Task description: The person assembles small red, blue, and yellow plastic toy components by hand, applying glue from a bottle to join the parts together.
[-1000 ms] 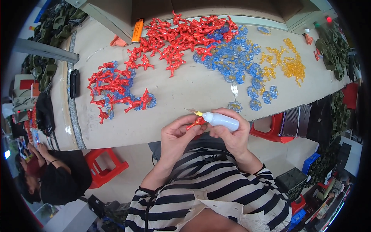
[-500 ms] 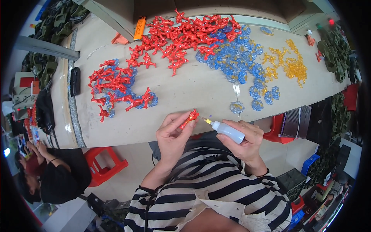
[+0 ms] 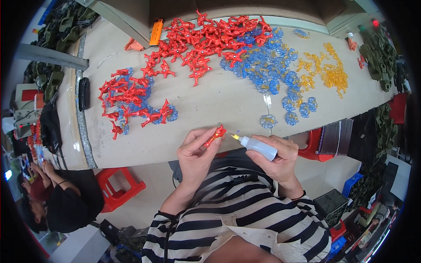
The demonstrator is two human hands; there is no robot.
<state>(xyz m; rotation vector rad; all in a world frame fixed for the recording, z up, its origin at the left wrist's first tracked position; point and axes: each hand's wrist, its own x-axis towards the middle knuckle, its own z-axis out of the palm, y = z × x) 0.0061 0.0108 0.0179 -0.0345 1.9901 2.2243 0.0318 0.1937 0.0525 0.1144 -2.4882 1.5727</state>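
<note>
Between the thumb and fingers of my left hand [image 3: 196, 151] is a small red plastic figure [image 3: 215, 136] with some yellow on it. My right hand [image 3: 279, 158] is closed around a translucent squeeze bottle [image 3: 259, 149] with a yellow collar and a fine needle tip. The needle points left and its end is close to the figure; whether it touches, I cannot tell. Both hands are just above the table's near edge. Beyond them lie a large pile of red figures [image 3: 206, 41], clear blue flower-like pieces [image 3: 274, 55] and small clear yellow pieces [image 3: 335, 74].
On the left of the table [image 3: 184, 105] is another group of red figures on blue pieces [image 3: 127, 94]. A black case [image 3: 84, 93] lies by the left edge, an orange strip [image 3: 156, 32] at the back. Red stools [image 3: 118, 188] stand below; a co-worker [image 3: 66, 197] sits at left.
Hardly anything differs. The view has shifted very slightly; both hands keep their hold, with the needle still close to the red figure.
</note>
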